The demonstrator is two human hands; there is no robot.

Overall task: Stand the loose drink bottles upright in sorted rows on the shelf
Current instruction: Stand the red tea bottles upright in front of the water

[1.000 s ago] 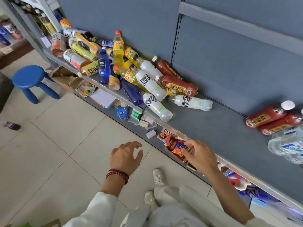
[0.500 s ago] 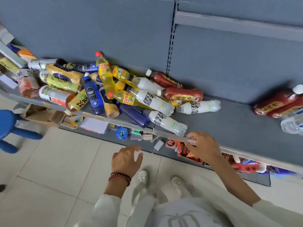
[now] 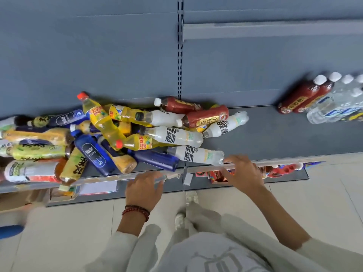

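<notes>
Bottles: a loose heap lies on the grey shelf, filling the left and centre of the frame; none in the heap stands upright.
Far left: yellow-green and orange-labelled bottles lie flat, some cut off by the frame edge.
Left of centre: a dark blue bottle leans over the front lip; a yellow bottle with a red cap slants across the top of the pile.
Centre: three white bottles with bold black lettering lie roughly parallel; the nearest rests along the front edge, base pointing right.
Behind them: two brown-red bottles, on their sides, near the back panel.
Left hand: open, fingers loosely spread, at the shelf's front rail, holding nothing.
Right hand: open, fingertips touching or just beside the base of the nearest white bottle; not closed on it.
Far right: a set of brown-red and clear bottles, well apart from the heap, likely sorted already.
Step in hand: probably taking that front white bottle.
Doing it well: grip the middle of the body, draw it rightward away from the pile so the bottles leaning above do not roll off, then set it base down on the bare stretch of shelf.
</notes>
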